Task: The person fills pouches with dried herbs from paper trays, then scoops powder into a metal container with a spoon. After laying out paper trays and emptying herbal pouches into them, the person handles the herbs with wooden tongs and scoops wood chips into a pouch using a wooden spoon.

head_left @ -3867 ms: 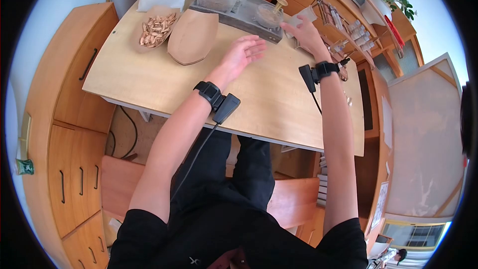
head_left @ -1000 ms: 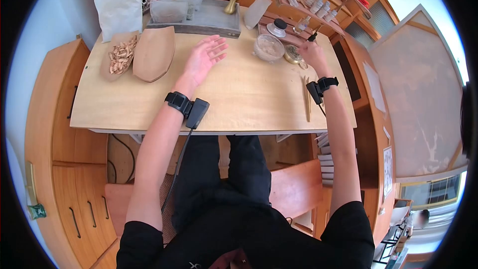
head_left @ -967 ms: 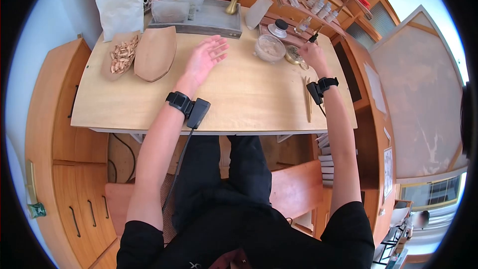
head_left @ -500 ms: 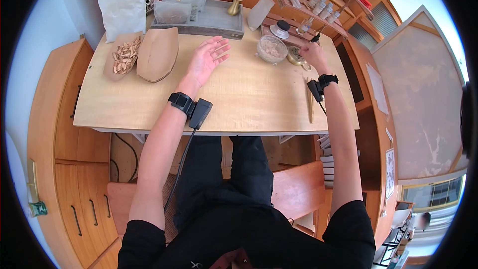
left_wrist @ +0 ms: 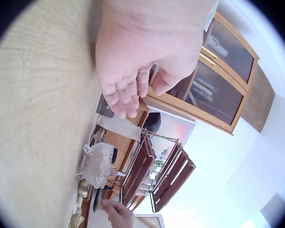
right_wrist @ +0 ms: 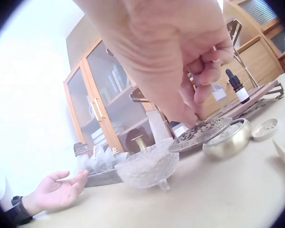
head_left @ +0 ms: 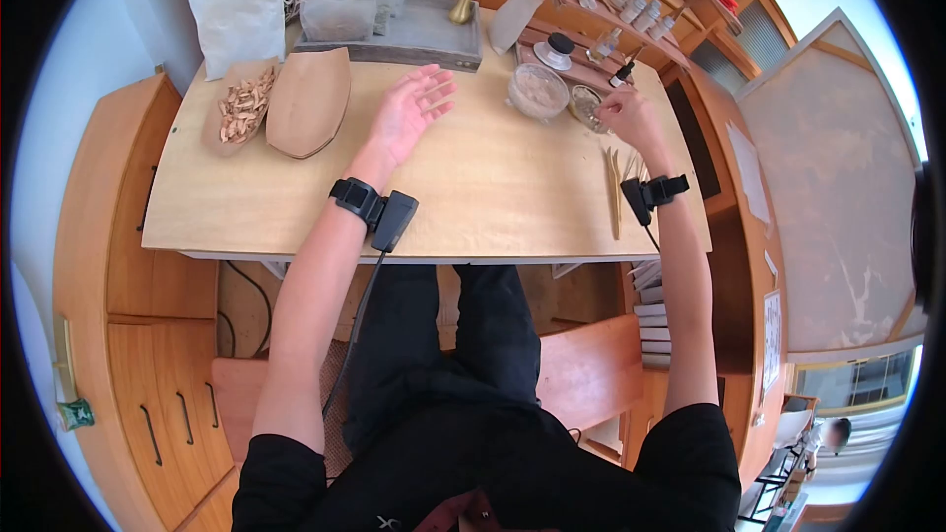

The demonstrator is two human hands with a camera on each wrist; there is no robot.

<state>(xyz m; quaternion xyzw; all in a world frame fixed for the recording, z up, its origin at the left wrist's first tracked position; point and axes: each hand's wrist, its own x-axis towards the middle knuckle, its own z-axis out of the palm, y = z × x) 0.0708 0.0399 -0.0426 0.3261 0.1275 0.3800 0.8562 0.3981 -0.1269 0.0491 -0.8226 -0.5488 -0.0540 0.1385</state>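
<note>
My right hand (head_left: 636, 120) pinches the small knob of an ornate pierced metal lid (right_wrist: 199, 135). The lid tilts at the rim of a round brass incense burner (right_wrist: 228, 145), leaving part of its pale contents showing. Left of it stands a footed clear glass bowl (head_left: 539, 92) with greyish powder inside. My left hand (head_left: 406, 110) holds nothing; its fingers are loosely spread, palm turned inward, over the table left of the glass bowl.
Behind are a grey tray (head_left: 424, 54) with pouches and a brass vessel (head_left: 465, 2), a dropper bottle (head_left: 622, 74) and a rack. Wooden tools (head_left: 616, 197) lie at the right. Left are wood chips (head_left: 246, 106), a brown paper tray (head_left: 308, 103) and a white bag (head_left: 236, 15).
The glass bowl, earlier overlapping the grey tray's end, now stands on the table farther forward. My right hand went to the burner's lid, then drew slightly forward and right; the left stayed nearly still lately.
</note>
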